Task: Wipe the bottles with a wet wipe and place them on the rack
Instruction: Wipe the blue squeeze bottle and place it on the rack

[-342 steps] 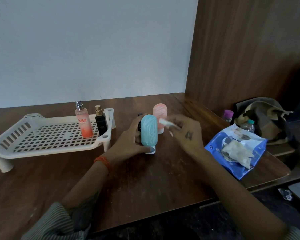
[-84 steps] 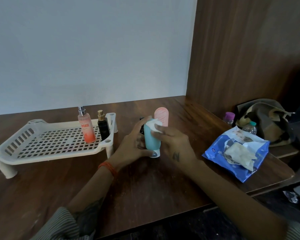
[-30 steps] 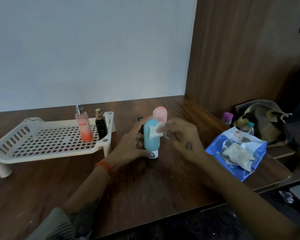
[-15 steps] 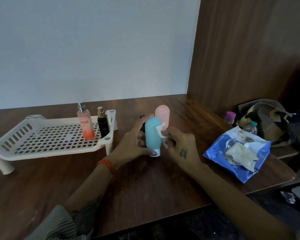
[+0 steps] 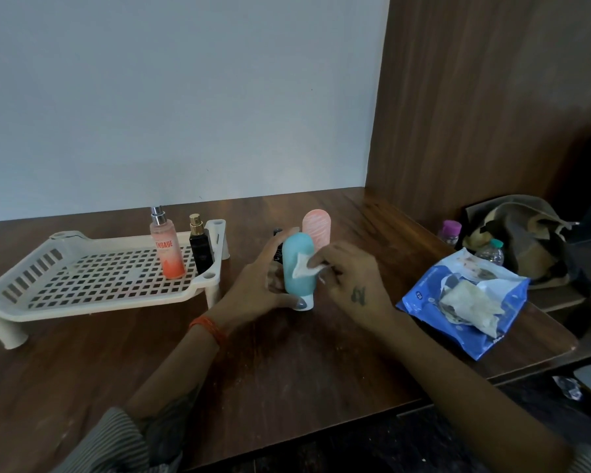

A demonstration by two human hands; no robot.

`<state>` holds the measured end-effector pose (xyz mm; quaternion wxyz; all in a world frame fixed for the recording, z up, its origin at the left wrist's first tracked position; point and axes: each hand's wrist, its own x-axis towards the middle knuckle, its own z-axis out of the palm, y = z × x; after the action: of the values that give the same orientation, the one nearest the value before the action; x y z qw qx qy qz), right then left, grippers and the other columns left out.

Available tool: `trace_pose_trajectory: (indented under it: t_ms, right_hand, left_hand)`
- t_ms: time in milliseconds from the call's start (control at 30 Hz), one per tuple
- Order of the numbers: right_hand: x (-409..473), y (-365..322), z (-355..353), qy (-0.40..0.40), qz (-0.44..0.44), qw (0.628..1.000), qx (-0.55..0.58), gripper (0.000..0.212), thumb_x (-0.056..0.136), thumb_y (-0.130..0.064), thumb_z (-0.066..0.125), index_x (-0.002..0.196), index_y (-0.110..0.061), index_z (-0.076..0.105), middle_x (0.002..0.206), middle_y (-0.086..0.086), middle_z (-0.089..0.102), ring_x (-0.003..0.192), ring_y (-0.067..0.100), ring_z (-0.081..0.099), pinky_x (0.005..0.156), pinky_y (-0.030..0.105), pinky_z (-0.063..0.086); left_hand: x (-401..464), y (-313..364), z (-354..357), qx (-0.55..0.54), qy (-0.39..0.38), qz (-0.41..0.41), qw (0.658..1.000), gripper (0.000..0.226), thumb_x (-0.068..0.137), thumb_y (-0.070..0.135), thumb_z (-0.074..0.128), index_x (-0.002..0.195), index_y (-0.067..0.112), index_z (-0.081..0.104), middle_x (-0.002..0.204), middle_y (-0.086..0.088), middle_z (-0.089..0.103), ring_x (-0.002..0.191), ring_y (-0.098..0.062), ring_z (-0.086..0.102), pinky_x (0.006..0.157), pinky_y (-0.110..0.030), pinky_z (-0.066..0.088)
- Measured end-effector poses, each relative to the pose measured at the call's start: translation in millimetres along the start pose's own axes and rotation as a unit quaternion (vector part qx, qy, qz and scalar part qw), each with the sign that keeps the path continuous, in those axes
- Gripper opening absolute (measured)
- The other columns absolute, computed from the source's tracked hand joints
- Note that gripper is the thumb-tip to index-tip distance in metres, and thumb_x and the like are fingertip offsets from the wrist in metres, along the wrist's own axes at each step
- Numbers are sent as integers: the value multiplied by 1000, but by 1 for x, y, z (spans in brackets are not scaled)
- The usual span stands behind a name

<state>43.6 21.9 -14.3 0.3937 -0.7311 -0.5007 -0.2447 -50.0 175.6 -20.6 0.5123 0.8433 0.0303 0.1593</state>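
A teal squeeze bottle (image 5: 296,278) stands cap-down on the wooden table. My left hand (image 5: 256,290) grips it from the left, thumb at the white cap. My right hand (image 5: 350,279) pinches a small white wet wipe (image 5: 304,266) against the bottle's front. Behind it stand a pink squeeze bottle (image 5: 318,230) and a small dark bottle (image 5: 277,242), mostly hidden. On the white slotted rack (image 5: 48,288) at the left stand a pink spray bottle (image 5: 166,250) and a black perfume bottle (image 5: 199,247), both at its right end.
A blue wet-wipe pack (image 5: 471,302) with crumpled wipes lies at the table's right edge. Beyond it, on a lower surface, sit a bag (image 5: 519,233) and two small capped bottles (image 5: 451,230). A wooden panel (image 5: 475,114) rises at the right.
My right hand has kept rubbing the wipe over the teal bottle, shifting it from the top and right side onto the front. My left hand holds the bottle in the same place.
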Motion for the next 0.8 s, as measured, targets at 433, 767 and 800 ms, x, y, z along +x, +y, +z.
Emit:
trace_pose_trajectory:
  t_ms: [433,767,800]
  right_hand:
    - [11,2,-14,115,3,993,22,19,70,3,63,83,-8,73,82,5,70,74,10,62,71,18,49]
    - [-11,-16,7,-146,-159,973,-85,38,55,3,80,90,-11,70,95,6,65,86,22,59,76,33,54]
    - [-14,-11,4,-146,-148,976,-65,39,56,5,78,90,-12,70,95,6,65,86,20,60,76,31,54]
  left_hand:
    - [1,0,0,18,1,2,1000,110,62,6,85,143,38,19,126,1,59,104,-10,64,87,-28,55]
    - [8,-5,3,55,36,11,998,88,74,7,77,142,29,25,119,3,60,106,-9,61,92,-18,47]
    - [5,-3,3,56,29,20,998,95,70,9,80,140,37,23,120,4,60,104,-8,62,91,-22,49]
